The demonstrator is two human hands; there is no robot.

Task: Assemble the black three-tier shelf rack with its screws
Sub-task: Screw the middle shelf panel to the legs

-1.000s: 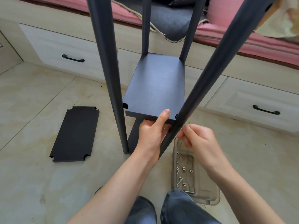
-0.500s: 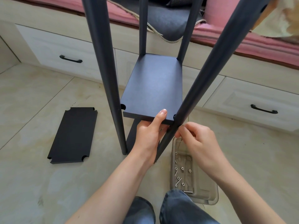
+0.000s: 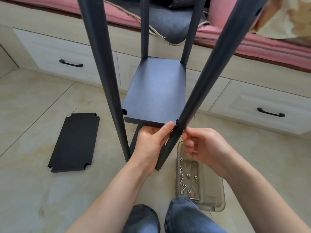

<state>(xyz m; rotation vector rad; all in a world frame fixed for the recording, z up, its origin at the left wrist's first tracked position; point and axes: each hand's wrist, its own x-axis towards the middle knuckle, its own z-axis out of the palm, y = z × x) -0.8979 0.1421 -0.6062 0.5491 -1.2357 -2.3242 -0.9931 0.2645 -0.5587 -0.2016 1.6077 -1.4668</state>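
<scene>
**Fixing the middle shelf to the near right pole**

We judge the step in hand to be screwing the middle shelf (image 3: 154, 93) to the near right pole (image 3: 202, 84) of the rack, which stands on the floor in front of us. Our left hand (image 3: 151, 145) holds the shelf's near edge from below, thumb on top by the corner notch. Our right hand (image 3: 205, 147) sits just beside the pole at shelf height, its fingers (image 3: 186, 132) pinched together as if around a screw; the screw itself is too small for us to make out.

Next, we think, the screw must meet the pole's hole squarely while the left hand keeps the shelf level. The notch at the near left pole (image 3: 107, 78) looks unfastened and would follow.

The clear plastic tray (image 3: 217, 195) lies on the floor by our knee, holding several loose screws (image 3: 184, 185) and small nuts or washers. A third shelf board (image 3: 74, 142) lies flat on the floor, well apart to the left, not yet fitted.
</scene>
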